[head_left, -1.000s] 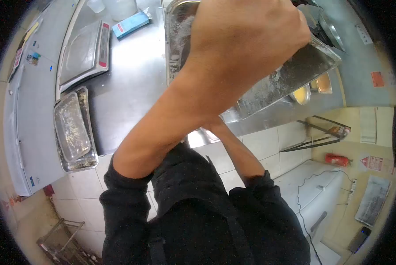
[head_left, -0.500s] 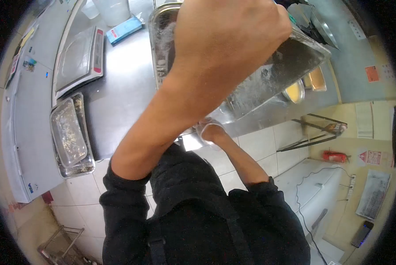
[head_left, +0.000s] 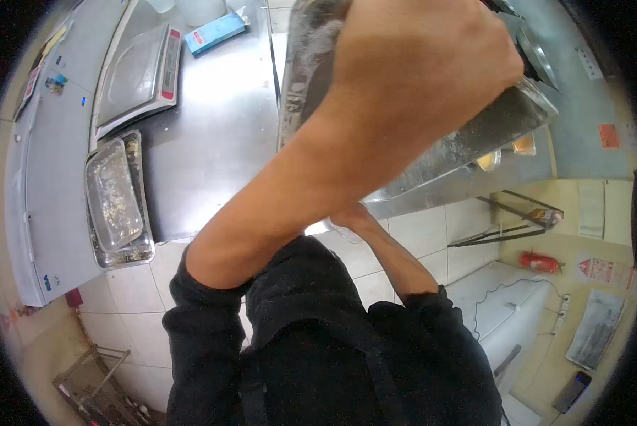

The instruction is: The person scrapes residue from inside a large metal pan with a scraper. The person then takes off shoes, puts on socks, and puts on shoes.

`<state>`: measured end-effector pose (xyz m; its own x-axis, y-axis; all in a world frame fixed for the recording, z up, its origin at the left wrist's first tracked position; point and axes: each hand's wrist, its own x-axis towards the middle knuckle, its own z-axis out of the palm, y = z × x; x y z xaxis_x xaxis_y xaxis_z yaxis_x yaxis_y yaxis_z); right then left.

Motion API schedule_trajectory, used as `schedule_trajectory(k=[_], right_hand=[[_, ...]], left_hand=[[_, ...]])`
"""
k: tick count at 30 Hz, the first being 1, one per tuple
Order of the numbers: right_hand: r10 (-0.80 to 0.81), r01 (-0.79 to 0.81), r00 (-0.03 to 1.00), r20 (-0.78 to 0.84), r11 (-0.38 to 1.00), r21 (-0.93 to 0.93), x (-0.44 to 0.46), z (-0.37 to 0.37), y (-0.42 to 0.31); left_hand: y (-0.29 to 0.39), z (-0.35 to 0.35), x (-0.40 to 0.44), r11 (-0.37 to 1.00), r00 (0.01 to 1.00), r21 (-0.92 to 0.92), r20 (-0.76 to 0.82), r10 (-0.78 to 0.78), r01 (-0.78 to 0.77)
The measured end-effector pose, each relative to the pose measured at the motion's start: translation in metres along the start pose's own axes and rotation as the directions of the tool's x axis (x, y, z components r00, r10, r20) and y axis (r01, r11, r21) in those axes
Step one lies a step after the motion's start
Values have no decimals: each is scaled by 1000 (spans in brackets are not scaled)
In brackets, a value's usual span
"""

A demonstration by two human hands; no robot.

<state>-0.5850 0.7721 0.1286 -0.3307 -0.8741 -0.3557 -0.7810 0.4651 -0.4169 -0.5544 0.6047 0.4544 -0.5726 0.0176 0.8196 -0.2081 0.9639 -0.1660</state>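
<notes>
My left hand (head_left: 432, 50) is raised over a large flour-dusted metal tray (head_left: 432, 156) at the top centre. Its fingers curl inward, and whatever they grip is hidden beneath the hand. My left forearm crosses in front of the tray. Below that forearm, by the near table edge, is my right hand (head_left: 354, 215), its fingers mostly out of sight. Something clear (head_left: 347, 233), like thin plastic, shows beside the right hand. Beyond the tray's right side, two containers with yellow-orange contents, a round one (head_left: 489, 160) and another (head_left: 524, 145), are partly covered by it.
On the steel table (head_left: 212, 149) stand a scale (head_left: 130, 74) and a blue box (head_left: 215, 33). Two nested crumb-strewn trays (head_left: 116, 202) lie at the left edge. A black metal stand (head_left: 506, 220), a fire extinguisher (head_left: 540, 261) and a white chest (head_left: 503, 298) are to the right.
The view has shifted slightly. The large tray has moved right relative to the table and covers more of the yellow-orange containers. My left hand has moved right with it. The clear item shows less than before.
</notes>
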Motion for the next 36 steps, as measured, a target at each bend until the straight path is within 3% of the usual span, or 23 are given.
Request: schedule_trajectory(k=[1, 2, 3, 4, 5, 8, 10, 11, 12, 14, 15, 16, 17, 18, 21, 23, 27, 28, 30, 31, 34, 35, 36], right_hand=[[-8, 8, 1000, -18, 1000, 8, 1, -2, -3], [54, -54, 998, 20, 998, -10, -2, -16, -20], [115, -113, 992, 42, 993, -34, 0, -26, -27], [18, -19, 1000, -13, 997, -70, 3, -12, -16], [33, -34, 999, -13, 997, -66, 2, 2, -4], [85, -79, 993, 84, 994, -73, 4, 23, 15], [-210, 185, 974, -90, 957, -222, -3, 37, 27], [-218, 195, 973, -82, 955, -224, 0, 43, 34], [-326, 256, 914, -243, 926, -278, 4, 44, 35], [-214, 176, 954, -211, 967, -184, 22, 43, 44], [46, -46, 998, -36, 999, -13, 22, 4, 10], [301, -313, 943, 142, 947, 66, 22, -35, -24], [300, -311, 944, 139, 948, 65, 15, -26, -19], [53, -50, 995, -86, 998, 38, 2, -9, -5], [27, -14, 994, -105, 992, 123, -1, -3, 4], [240, -234, 947, 212, 971, -54, 11, -43, -21], [201, -209, 976, 83, 973, 98, 17, -31, 25], [-8, 8, 1000, 10, 999, -37, 5, -28, 46], [-88, 91, 995, 37, 991, -97, -25, -53, 53], [55, -53, 991, 120, 998, -18, -43, -77, 44], [197, -188, 930, 310, 980, -59, -59, -74, 83], [199, -191, 930, 310, 980, -57, -64, -65, 104], [102, -73, 961, 257, 990, -121, -67, -62, 110]], left_hand=[[-3, 9, 0, 1000, 1000, 7, 30, 10, -10], [-8, 42, -1, 996, 945, 68, -319, 73, -54], [-9, 49, -1, 992, 866, 99, -488, 111, -72], [-9, 50, 1, 988, 755, 135, -640, 145, -76], [-9, 48, -7, 994, 845, 68, -523, 109, -86], [-3, 26, -11, 995, 944, -19, -321, 82, -93], [-6, 26, -11, 997, 969, -29, -237, 67, -76], [-4, 25, -11, 997, 974, -45, -221, 57, -69], [-5, 23, -10, 997, 975, -47, -214, 57, -69], [-4, 21, -9, 996, 977, -54, -206, 53, -65], [-5, 20, -9, 997, 980, -53, -190, 53, -64], [-4, 20, -7, 996, 980, -53, -190, 55, -67], [-4, 20, -7, 996, 980, -56, -191, 51, -63], [-3, 19, -8, 997, 981, -59, -191, 45, -57], [-4, 19, -7, 997, 977, -70, -210, 26, -42], [-3, 19, -7, 996, 973, -74, -229, 25, -43], [4, 19, -4, 996, 966, -87, -256, 12, -35], [5, 19, -4, 996, 967, -87, -255, 10, -33], [4, 18, -5, 996, 969, -91, -249, 0, -23], [4, 17, -5, 995, 968, -93, -252, -4, -20], [0, 18, -8, 995, 968, -95, -251, -12, -12], [0, 17, -7, 995, 968, -96, -252, -10, -15], [0, 17, -8, 995, 967, -98, -253, -7, -18]])
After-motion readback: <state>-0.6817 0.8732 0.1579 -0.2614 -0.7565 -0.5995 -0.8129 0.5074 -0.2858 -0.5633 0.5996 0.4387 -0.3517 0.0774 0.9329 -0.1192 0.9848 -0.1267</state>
